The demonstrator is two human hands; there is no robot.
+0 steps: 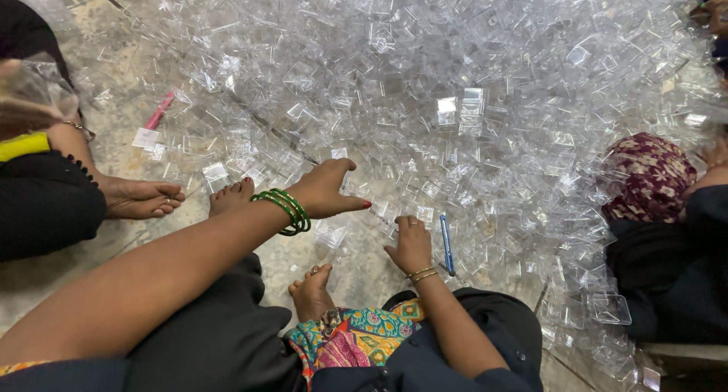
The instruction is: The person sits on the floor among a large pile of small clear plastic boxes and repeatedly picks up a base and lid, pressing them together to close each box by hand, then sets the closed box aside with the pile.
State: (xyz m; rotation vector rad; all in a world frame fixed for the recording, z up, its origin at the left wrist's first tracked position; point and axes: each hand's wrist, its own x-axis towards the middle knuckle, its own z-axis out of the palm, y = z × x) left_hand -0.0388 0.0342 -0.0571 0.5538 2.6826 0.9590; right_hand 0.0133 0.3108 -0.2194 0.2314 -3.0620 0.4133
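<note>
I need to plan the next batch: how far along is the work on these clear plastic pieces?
Done: no finished stack or sorted batch shows. In hand: the left hand reaches into the near edge of the pile of clear plastic pieces on the floor; the right hand rests on pieces beside a blue cutter. Left: nearly everything, since the loose pile covers most of the view.

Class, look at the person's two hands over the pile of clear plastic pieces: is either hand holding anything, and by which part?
Neither visibly grips anything. The left hand and right hand rest palm-down on the clear plastic pieces.
</note>
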